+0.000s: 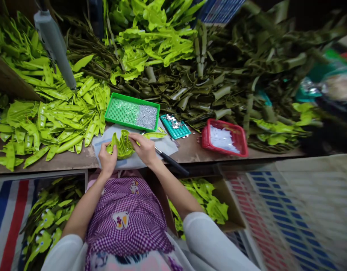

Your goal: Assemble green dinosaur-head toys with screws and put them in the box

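Note:
A lime-green plastic shell part (123,143) lies on a pale cloth mat (164,146) at the bench's front edge. My left hand (107,160) grips its left side, fingers curled around the edge. My right hand (145,147) pinches at its top right; whether something small sits between the fingertips I cannot tell. Just behind stands a green tray (122,111) half covered with small silvery screws. A dark-handled tool (171,162) lies on the mat right of my right hand.
Heaps of lime plastic parts (52,116) fill the left of the bench, dark olive parts (218,82) the back. A teal tray (175,127) and red basket (224,137) stand to the right. A grey powered screwdriver (55,45) hangs at left. Boxes of parts (207,203) sit below.

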`<state>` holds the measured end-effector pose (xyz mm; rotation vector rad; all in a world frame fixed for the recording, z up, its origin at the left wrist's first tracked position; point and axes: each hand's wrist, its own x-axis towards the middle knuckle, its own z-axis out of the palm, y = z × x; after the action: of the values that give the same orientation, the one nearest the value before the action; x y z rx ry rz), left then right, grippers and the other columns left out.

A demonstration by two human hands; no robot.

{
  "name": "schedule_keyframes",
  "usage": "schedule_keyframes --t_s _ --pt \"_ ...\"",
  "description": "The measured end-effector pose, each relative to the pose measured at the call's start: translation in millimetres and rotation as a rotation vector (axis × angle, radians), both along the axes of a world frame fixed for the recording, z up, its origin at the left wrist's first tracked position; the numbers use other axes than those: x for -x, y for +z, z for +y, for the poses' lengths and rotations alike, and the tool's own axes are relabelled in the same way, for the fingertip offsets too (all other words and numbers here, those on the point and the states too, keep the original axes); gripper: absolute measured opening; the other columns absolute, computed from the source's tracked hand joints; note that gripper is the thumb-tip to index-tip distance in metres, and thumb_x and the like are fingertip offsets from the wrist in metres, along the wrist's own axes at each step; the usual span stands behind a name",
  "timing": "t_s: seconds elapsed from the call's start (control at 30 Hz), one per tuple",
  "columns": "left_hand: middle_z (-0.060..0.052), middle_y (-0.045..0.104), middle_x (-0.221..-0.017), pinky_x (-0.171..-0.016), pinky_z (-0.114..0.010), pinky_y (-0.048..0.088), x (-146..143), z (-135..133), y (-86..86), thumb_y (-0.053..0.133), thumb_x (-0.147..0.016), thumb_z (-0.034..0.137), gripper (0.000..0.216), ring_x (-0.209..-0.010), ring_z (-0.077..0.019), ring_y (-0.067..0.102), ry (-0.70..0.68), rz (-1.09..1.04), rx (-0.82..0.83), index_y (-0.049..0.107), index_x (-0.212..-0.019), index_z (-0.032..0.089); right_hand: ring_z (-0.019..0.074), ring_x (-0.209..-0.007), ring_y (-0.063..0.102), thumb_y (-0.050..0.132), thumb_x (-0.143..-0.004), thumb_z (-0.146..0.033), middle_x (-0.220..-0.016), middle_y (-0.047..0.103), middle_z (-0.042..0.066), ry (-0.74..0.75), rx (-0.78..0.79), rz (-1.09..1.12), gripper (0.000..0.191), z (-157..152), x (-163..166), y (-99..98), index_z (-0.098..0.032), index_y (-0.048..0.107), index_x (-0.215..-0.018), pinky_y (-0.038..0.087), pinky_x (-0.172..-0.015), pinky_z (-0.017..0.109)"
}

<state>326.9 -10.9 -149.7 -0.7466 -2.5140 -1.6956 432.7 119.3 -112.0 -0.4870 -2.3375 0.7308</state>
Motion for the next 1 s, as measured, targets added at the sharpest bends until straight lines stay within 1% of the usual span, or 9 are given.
schedule_keyframes --t_s 0.2,0.3,0.4,0.47,0.57,0.7,0.77,0.87,1.0 --pt "-0.005 0.067 -0.086 -0.08 -0.038 0.051 0.0 -0.4 -1.6 0.06 -0.08 0.032 0.017 -0.083 -0.0205 0.065 0.0 -0.011 0.01 0.056 -0.092 0.02 0.02 -0.098 0.065 0.043 -0.095 -0.03 -0.107 0.071 0.007 0.027 -0.165 -0.169 0.028 11.5 23.7 -8.7 -0.025 0.07 -0.101 0.045 -0.085 0.039" --pt "-0.005 0.067 -0.086 -0.08 -0.039 0.051 0.6 -0.6 -2.6 0.06 -0.079 0.031 0.018 -0.083 -0.0208 0.065 0.012 0.003 0.016 0.056 -0.092 0.02 0.0219 -0.114 0.058 0.041 -0.096 -0.033 -0.123 0.065 0.007 0.063 -0.226 -0.253 0.031 5.3 13.0 -12.1 -0.026 0.063 -0.117 0.039 -0.095 0.042" --pt "-0.006 0.067 -0.086 -0.08 -0.039 0.051 1.6 0.7 -3.3 0.06 -0.079 0.031 0.019 -0.083 -0.0216 0.065 0.021 -0.021 0.025 0.056 -0.093 0.02 0.0272 -0.135 0.04 0.041 -0.096 -0.039 -0.144 0.049 0.008 0.041 -0.272 -0.323 0.045 -8.0 -7.5 -8.4 -0.028 0.042 -0.139 0.035 -0.102 0.047" --pt "-0.007 0.066 -0.088 -0.081 -0.039 0.05 3.9 2.7 -4.0 0.061 -0.078 0.031 0.019 -0.085 -0.0221 0.065 0.008 -0.048 0.042 0.057 -0.093 0.02 0.0299 -0.14 0.032 0.042 -0.094 -0.039 -0.148 0.041 0.009 -0.078 -0.246 -0.277 0.056 -17.6 -18.3 6.0 -0.03 0.027 -0.147 0.035 -0.104 0.051" --pt "-0.008 0.066 -0.092 -0.083 -0.039 0.049 14.4 4.0 -3.5 0.062 -0.075 0.03 0.023 -0.088 -0.0223 0.064 -0.05 -0.095 0.051 0.057 -0.095 0.02 0.0298 -0.14 0.031 0.039 -0.095 -0.032 -0.148 0.038 0.01 -0.291 -0.141 -0.043 0.059 -28.6 -21.1 44.6 -0.033 0.016 -0.15 0.035 -0.106 0.055" --pt "-0.007 0.066 -0.092 -0.082 -0.037 0.049 46.5 -7.7 7.0 0.065 -0.072 0.032 0.028 -0.086 -0.0214 0.063 -0.316 -0.132 0.095 0.058 -0.096 0.019 0.0255 -0.134 0.041 0.033 -0.097 -0.03 -0.137 0.048 0.007 -0.292 0.034 0.168 0.048 -26.5 -18.9 82.1 -0.033 0.031 -0.145 0.038 -0.106 0.051" --pt "-0.006 0.066 -0.089 -0.079 -0.036 0.049 66.0 -15.1 17.2 0.065 -0.073 0.033 0.026 -0.083 -0.0217 0.063 -0.495 -0.119 0.2 0.06 -0.094 0.019 0.0232 -0.122 0.053 0.039 -0.096 -0.034 -0.125 0.059 0.006 -0.172 0.138 0.099 0.038 -18.7 -28.8 76.4 -0.031 0.049 -0.133 0.043 -0.102 0.046" --pt "-0.005 0.067 -0.09 -0.079 -0.037 0.05 88.1 -11.8 33.5 0.064 -0.076 0.032 0.022 -0.084 -0.0232 0.063 -0.683 -0.039 0.388 0.062 -0.095 0.021 0.0219 -0.103 0.064 0.046 -0.093 -0.036 -0.107 0.069 0.006 -0.032 0.255 -0.111 0.027 -14.5 -53.7 41.2 -0.027 0.064 -0.111 0.05 -0.093 0.04" --pt "-0.009 0.062 -0.111 -0.092 -0.043 0.047 89.2 20.2 56.3 0.062 -0.082 0.027 0.028 -0.103 -0.0268 0.06 -0.702 0.255 0.474 0.06 -0.109 0.021 0.0228 -0.101 0.066 0.045 -0.093 -0.036 -0.112 0.068 0.009 0.017 0.304 -0.354 0.033 -48.3 -79.3 -4.7 -0.022 0.062 -0.118 0.052 -0.091 0.039"
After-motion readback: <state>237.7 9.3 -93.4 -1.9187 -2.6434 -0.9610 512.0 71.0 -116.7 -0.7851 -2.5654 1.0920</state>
